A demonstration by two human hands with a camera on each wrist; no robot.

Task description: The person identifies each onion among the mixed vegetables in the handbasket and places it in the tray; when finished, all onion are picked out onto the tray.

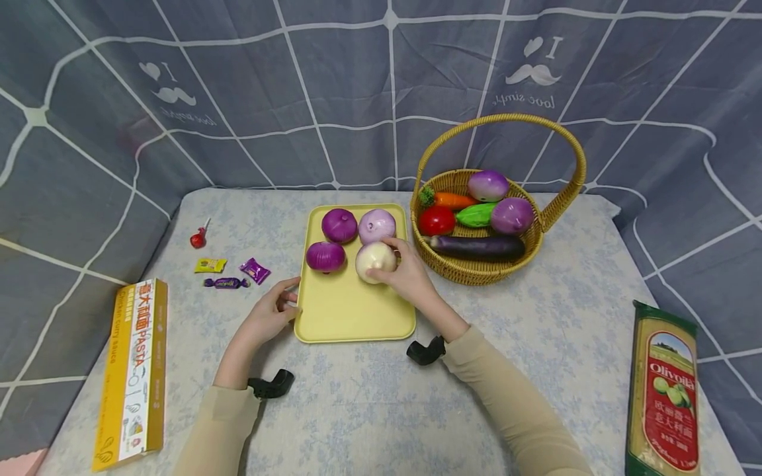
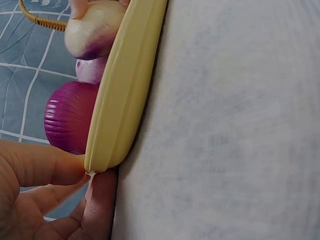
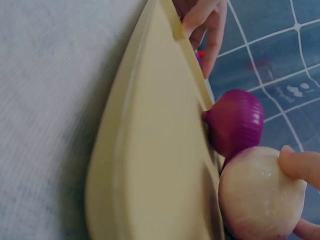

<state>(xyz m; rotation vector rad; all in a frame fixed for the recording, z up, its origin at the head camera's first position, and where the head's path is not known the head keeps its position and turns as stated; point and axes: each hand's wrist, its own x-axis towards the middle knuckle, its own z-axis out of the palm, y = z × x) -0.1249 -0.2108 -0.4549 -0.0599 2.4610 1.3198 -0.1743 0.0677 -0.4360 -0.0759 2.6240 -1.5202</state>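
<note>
Your sleeves come in over the near edge of the tabletop (image 1: pixel 536 317), and your left hand (image 1: pixel 269 316) rests at the left rim of the yellow tray (image 1: pixel 351 311), its thumb and fingers pinching that rim near the near-left corner of the tray. Your right hand (image 1: pixel 411 277) lies on the tray with its fingers curled round the pale onion (image 1: pixel 375 262), which sits on the tray surface; the right wrist view shows a fingertip pressed against its skin. Three more onions share the far half of the tray: a dark purple onion (image 1: pixel 325 256) just left of the pale one, another purple onion (image 1: pixel 339 225) behind it, and a light pink onion (image 1: pixel 376 226) touching the pale one from behind. Toward the far right corner stands the wicker basket (image 1: pixel 476 271), holding a tomato, carrot, eggplant and other vegetables. A pasta box (image 1: pixel 132 373) lies along the left edge, wrapped candies (image 1: pixel 229 271) beyond it, and a spaghetti packet (image 1: pixel 663 396) by the right edge.
</note>
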